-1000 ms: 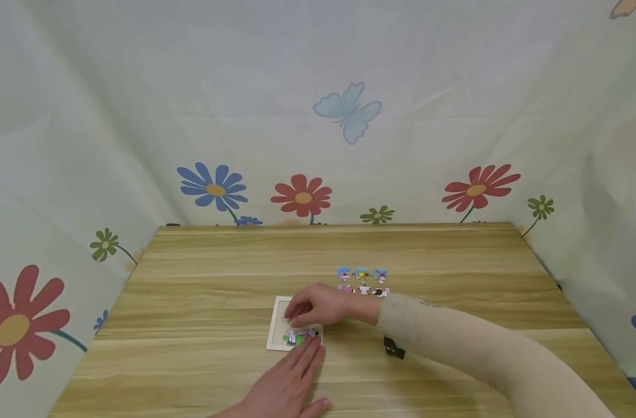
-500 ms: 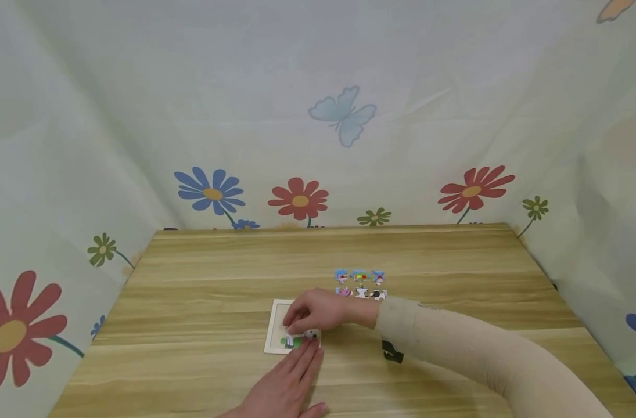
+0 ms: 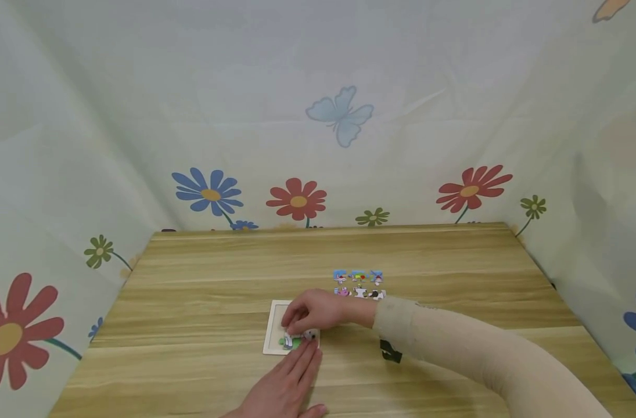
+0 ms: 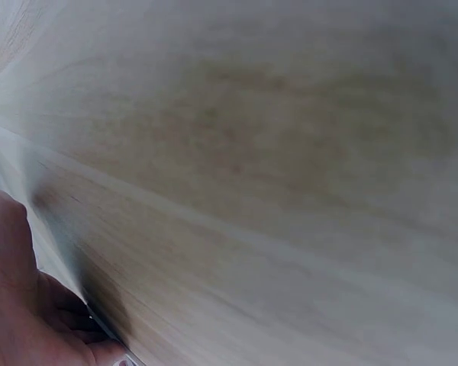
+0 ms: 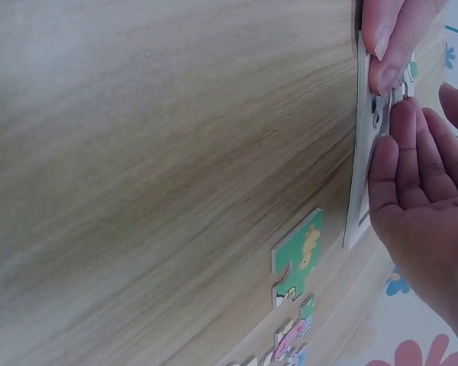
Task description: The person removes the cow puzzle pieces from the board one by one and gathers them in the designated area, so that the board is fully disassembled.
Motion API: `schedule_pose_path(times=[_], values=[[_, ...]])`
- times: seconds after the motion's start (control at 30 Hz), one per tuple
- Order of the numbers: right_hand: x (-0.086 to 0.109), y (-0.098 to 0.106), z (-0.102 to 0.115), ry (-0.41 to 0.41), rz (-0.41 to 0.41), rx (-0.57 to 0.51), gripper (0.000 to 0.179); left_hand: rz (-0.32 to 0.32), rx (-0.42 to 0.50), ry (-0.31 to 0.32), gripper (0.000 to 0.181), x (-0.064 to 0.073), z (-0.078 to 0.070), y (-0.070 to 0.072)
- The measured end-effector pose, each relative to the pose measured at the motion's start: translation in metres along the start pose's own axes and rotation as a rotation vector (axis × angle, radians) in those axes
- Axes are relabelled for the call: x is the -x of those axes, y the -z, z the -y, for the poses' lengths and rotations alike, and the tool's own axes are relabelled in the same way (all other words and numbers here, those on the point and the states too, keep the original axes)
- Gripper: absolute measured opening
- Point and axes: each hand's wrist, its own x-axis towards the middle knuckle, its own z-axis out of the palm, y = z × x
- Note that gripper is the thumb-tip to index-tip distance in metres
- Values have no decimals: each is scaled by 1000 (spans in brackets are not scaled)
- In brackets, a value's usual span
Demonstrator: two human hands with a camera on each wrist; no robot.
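A shallow white-rimmed puzzle tray (image 3: 269, 334) lies on the wooden table, with green and white puzzle pieces (image 3: 295, 343) along its near side. My right hand (image 3: 315, 310) reaches over the tray from the right. Its thumb and fingertips come together at a white puzzle piece, mostly covered by the fingers. The left hand (image 3: 283, 380) lies with straight fingers, their tips pressing on the pieces at the tray's near right corner. In the right wrist view, fingertips of both hands meet at the tray rim (image 5: 359, 168). The left wrist view shows only part of the left hand (image 4: 19, 297).
Several loose puzzle pieces (image 3: 358, 276) are laid out in rows behind the right forearm. A green piece (image 5: 298, 255) lies beside the tray in the right wrist view. Under the right sleeve (image 3: 453, 331) shows a small black object (image 3: 390, 351). A flowered cloth (image 3: 234, 116) hangs behind the table.
The right fingertips have shifted slightly toward the near side of the tray, down onto the white piece. The left hand stays pressed in place. The head view has drifted a little.
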Motion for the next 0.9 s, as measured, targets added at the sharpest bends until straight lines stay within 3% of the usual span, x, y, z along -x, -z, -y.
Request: schedule_pose_path(times=[0.33,0.9], values=[[-6,-4,1,82,15,47,11,8,6,-4,85,-1,0,1],[-11,-1,8,69,-42,3,7,13,6,-14,85,0,1,0]])
